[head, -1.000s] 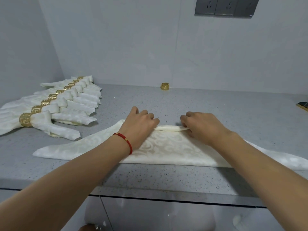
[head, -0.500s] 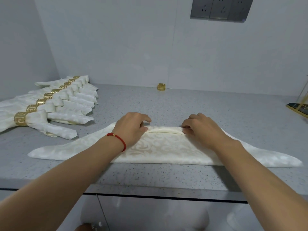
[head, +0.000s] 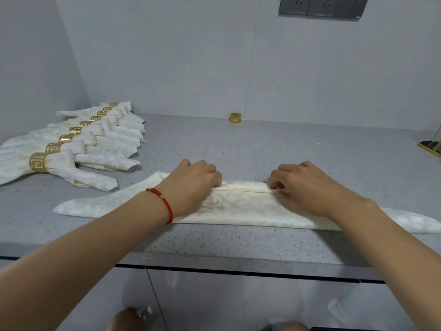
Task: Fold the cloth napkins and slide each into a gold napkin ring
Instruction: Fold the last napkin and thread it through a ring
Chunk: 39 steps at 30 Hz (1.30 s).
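Napkin: cream damask cloth napkin (head: 241, 206), woven scroll pattern, folded to a long flat band w/ tapered ends; lies along counter's front edge, centre. Far long edge is rolled over, thin seam line showing betw. the hands.
Left hand: left hand (head: 191, 187) knuckles up, fingers curled down onto the rolled far edge, pinching it; fingertips hidden under the knuckles. Red cord bracelet (head: 164, 204) w/ small gold bead on wrist.
Right hand: right hand (head: 307, 187) fingers bent, pinching same rolled edge at the seam; its wrist covers part of the band.
Counter: grey speckled stone counter (head: 238, 144), matte; glossy cabinet fronts (head: 238, 304) below the front edge.
Done set: row of ringed napkins (head: 95, 142) at left edge, overlapping, fanned ends pinked/zigzag; gold rings w/ Greek-key fretwork. Left ends cut off by frame.
Spare ring: gold napkin ring (head: 235, 118) at back edge by wall, small, pattern hard to read.
Right edge: dark object w/ gold rim (head: 432, 146), mostly cut off, can't ID.
Wall: grey socket plates (head: 321, 7), tops cropped.
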### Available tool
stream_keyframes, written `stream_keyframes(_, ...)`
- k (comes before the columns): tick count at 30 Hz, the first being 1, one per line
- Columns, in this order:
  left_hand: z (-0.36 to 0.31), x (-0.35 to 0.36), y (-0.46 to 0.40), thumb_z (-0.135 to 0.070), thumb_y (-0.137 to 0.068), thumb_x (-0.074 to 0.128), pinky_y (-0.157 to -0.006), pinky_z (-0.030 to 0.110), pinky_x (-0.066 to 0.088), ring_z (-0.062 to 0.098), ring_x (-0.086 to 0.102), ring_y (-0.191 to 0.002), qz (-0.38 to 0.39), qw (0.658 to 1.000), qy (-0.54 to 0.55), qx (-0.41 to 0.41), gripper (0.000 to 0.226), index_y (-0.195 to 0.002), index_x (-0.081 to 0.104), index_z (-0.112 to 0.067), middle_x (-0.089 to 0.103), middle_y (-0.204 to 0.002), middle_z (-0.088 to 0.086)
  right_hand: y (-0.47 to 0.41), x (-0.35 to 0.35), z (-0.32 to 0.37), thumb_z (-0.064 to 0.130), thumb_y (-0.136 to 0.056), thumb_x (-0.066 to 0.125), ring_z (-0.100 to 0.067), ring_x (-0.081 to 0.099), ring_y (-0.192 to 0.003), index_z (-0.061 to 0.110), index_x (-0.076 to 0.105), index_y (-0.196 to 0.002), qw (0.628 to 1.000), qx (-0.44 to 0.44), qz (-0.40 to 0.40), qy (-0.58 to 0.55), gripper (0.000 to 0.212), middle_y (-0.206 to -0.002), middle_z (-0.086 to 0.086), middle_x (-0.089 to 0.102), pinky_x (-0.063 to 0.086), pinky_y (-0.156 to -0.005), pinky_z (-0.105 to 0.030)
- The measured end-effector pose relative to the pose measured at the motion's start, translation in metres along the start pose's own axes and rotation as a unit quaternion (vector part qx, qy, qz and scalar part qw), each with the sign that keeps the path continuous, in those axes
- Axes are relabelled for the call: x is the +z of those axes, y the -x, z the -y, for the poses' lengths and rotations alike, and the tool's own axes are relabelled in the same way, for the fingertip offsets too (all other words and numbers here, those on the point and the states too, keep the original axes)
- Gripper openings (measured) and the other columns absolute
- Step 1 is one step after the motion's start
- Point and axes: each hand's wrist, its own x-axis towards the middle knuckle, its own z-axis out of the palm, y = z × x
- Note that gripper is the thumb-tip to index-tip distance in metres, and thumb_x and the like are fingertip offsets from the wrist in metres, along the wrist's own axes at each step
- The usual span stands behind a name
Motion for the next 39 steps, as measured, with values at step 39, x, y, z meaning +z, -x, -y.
stream_keyframes(39,-0.02,-0.006,0.024,-0.003,-0.076,0.065,-0.076,0.034,0.037,0.018,0.052,-0.084,-0.029,0.997,-0.076,-0.003,0.032,-0.098,0.059,-0.024,0.057,-0.092,-0.006,0.014,-0.002,0.009,0.02,-0.093,0.069,-0.014,0.055,-0.079,0.026,0.066,-0.103,0.999,-0.01,-0.029,-0.013,0.012,-0.093,0.01,0.06,0.047,-0.06,-0.031)
